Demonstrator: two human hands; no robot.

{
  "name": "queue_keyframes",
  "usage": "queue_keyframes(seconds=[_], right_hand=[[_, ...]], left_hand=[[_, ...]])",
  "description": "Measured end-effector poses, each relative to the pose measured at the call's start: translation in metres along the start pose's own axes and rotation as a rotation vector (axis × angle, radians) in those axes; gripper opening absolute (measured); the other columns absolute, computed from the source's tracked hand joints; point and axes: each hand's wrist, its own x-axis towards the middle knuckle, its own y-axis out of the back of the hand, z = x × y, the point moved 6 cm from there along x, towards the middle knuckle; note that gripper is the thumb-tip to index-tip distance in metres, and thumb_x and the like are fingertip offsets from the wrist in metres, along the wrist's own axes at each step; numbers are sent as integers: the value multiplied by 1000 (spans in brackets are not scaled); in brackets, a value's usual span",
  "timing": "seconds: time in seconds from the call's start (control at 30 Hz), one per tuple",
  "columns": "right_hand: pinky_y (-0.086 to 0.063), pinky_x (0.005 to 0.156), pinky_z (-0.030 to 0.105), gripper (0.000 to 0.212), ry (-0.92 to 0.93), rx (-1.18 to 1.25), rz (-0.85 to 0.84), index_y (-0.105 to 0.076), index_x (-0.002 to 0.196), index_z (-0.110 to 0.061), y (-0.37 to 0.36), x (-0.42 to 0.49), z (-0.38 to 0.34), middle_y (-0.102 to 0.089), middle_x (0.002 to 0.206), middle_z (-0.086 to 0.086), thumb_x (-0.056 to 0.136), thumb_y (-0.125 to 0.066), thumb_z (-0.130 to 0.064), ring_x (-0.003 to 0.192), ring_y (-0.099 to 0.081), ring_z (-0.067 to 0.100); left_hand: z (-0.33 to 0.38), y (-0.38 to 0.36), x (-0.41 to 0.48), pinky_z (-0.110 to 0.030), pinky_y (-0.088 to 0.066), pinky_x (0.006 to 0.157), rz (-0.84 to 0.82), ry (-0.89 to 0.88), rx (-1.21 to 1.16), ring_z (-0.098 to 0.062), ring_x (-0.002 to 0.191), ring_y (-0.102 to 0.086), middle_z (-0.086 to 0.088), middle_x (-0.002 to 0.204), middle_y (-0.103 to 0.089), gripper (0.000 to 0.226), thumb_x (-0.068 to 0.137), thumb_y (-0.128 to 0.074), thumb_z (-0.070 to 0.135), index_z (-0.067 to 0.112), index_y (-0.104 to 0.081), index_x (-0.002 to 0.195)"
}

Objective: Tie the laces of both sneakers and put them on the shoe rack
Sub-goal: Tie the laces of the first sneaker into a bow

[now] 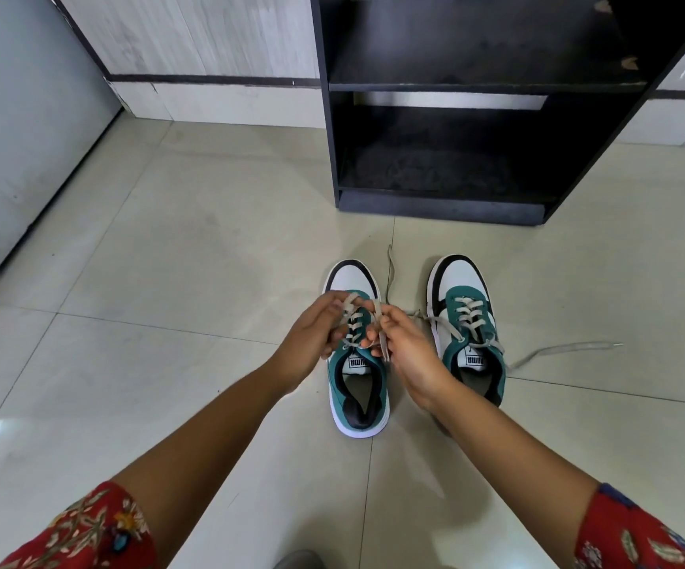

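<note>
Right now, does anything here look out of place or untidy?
Yes. The right sneaker is untied: its grey laces trail loose across the floor tiles on both sides. The left sneaker is being tied by the left hand and right hand. The black shoe rack shows chipped spots along its right side.

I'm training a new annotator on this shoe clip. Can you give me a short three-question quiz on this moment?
1. True or false: the right sneaker has its laces tied.
2. Which sneaker are both hands working on? A) left sneaker B) right sneaker
3. Fill in: the shoe rack shelves hold ___ shoes.

Key:
1. False; its loose lace trails on the floor.
2. A; the left hand and right hand each pinch a lace over it.
3. No.
</note>
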Motion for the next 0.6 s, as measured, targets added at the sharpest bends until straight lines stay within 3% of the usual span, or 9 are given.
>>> queue_keyframes(seconds=[0.13,0.2,0.27,0.33,0.47,0.6], right_hand=[[-35,64,21,30,19,-90,14,-43,99,-23,-4,-2,-1,-53,67,2,92,-32,3,60,-52,6],[-36,61,20,29,19,-99,7,-35,92,-23,-4,-3,-1,-53,66,4,90,-32,6,56,-51,5],[-36,61,19,28,46,-114,-33,-33,88,-21,-5,-2,-2,-52,65,3,91,-32,7,57,-50,6],[-38,62,17,27,69,-136,-79,-34,90,-20,-7,-2,-2,-50,64,2,92,-33,6,58,-50,6],[-43,67,9,18,101,-151,-163,-38,101,-15,-11,-4,-6,-50,67,3,95,-34,1,60,-52,3],[-38,60,11,7,142,-195,-164,-43,98,-15,-10,-5,-10,-57,66,0,98,-37,-12,58,-52,-2]], left_hand=[[7,-15,-6,-17,-26,45,-163,-64,27,-3,46,-35,7,56,-51,25,97,-31,3,15,-53,97],[4,-15,-6,-19,-26,45,-167,-25,14,-5,45,-36,-2,61,-52,15,97,-35,4,15,-43,104],[-4,-9,-3,-18,-29,43,-118,69,-38,-6,42,-36,-3,59,-50,23,97,-39,7,20,-38,115],[-10,-8,-2,-18,-30,43,-137,131,-79,-7,41,-37,-2,55,-50,25,96,-41,9,22,-44,118],[-7,-8,-1,-16,-31,42,-126,121,-146,-8,43,-38,1,48,-50,13,96,-41,9,9,-53,90],[-6,-7,-3,-16,-29,42,-76,151,-201,-8,42,-36,5,43,-50,17,96,-39,8,12,-48,83]])
